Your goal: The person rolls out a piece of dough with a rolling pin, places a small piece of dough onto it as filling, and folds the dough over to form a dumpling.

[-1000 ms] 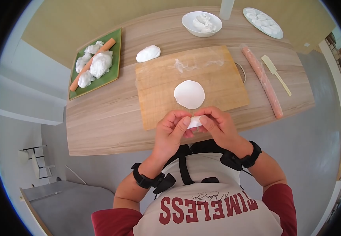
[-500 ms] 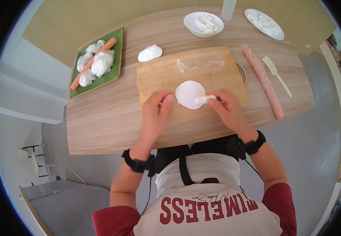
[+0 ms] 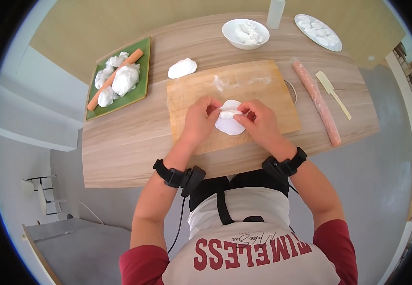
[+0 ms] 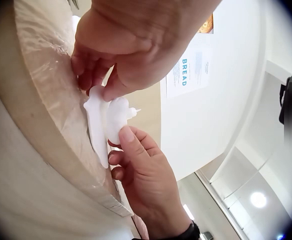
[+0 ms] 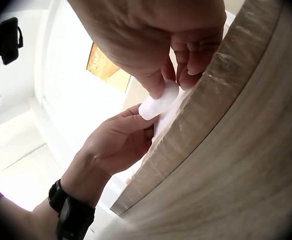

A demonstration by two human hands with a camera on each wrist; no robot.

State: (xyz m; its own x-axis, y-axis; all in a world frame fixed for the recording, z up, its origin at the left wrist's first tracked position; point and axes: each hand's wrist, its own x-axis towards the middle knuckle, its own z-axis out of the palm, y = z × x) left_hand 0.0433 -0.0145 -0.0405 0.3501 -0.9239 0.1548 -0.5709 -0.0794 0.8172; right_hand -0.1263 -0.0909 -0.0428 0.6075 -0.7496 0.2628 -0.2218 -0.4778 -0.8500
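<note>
A flat white dough round [image 3: 229, 127] lies on the wooden board [image 3: 263, 90] in the head view. Across its middle sits a small white roll [image 3: 229, 114]. My right hand [image 3: 260, 123] pinches the roll's right end between thumb and fingers. My left hand [image 3: 199, 121] is at the left edge of the round, thumb and fingertips close together by the roll's other end. In the left wrist view the roll [image 4: 117, 119] stands against the round [image 4: 97, 130], with the right hand [image 4: 153, 185] gripping it. The right wrist view shows the roll [image 5: 158, 102] under the thumb.
A white lump [image 3: 182, 69] lies behind the board's left corner. Far left is a green tray [image 3: 142, 76] with wrapped lumps and a rolling pin [image 3: 116, 78]. A bowl [image 3: 245, 45], bottle [image 3: 275, 14] and plate [image 3: 297, 20] stand behind; a wrapped pink roll [image 3: 316, 99] and spatula [image 3: 332, 92] lie right.
Both hands have moved forward from the board's front edge to the dough round. The small roll has come with the right hand onto the round, and the left hand, apart from it midway, is back beside it.
</note>
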